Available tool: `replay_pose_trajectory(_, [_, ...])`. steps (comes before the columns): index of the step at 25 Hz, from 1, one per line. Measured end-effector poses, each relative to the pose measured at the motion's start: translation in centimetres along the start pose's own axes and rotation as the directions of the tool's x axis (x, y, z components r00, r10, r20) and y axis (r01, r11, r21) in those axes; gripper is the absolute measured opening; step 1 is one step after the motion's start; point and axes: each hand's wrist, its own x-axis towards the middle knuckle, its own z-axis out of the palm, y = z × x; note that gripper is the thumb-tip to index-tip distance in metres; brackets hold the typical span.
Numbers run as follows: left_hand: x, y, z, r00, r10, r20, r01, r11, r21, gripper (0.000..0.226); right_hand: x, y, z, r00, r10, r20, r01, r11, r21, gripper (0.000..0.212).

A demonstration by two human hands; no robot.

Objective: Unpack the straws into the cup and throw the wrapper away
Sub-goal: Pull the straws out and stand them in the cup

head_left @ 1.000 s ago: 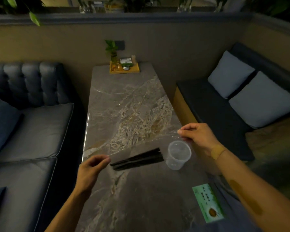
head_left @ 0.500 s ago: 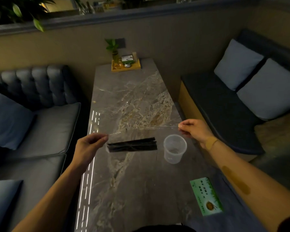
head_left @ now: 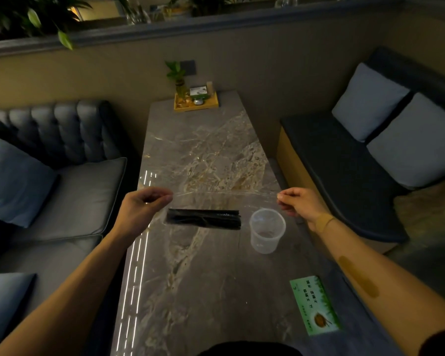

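Wrapper (head_left: 225, 195) now level, stretched between both fingers (head_left: 165, 199)

Single head view, looking forward-down along table (head_left: 216, 291), both hands close.

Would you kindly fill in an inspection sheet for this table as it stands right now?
Surface: marble table, dimly lit, light streaks along its left edge.
Job's things: clear wrapper stretched between both hands; black straws bundled inside it; empty clear cup upright, right of the straws.
Clutter: green card near right; yellow tray with a small plant at far end.
Hands: left hand and right hand each pinch a wrapper edge.
Cables: nothing seen.
Surroundings: grey sofa left, cushioned bench right.
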Motion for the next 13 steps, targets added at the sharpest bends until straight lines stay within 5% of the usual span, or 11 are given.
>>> replay_pose_trajectory(13, [1.9, 4.0, 1.2, 0.988, 0.124, 0.091, -0.140, 0.972, 0.189, 0.012, 0.9, 1.7, -0.6, 0.997, 0.067, -0.046, -0.064, 0.997, 0.049, 0.007])
